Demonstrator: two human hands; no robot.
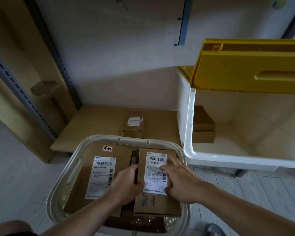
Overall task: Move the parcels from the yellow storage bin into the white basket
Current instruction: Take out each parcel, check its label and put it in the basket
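Both hands seated a labelled parcel [157, 180] at the white basket's [58, 198] three o'clock side: left hand [126, 183] gripped its edge, right hand [180, 181] lay flat, fingers spread. Better to press it level, then fetch the parcels [203, 126] remaining in the yellow storage bin [245, 72].

Both forearms are bare and sleeveless, and a blurred blue-grey shoe [214, 230], perhaps a slipper, shows below.

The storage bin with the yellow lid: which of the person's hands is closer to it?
Right. The right hand lies on a parcel just below the storage bin; the left hand grips that parcel's far edge.
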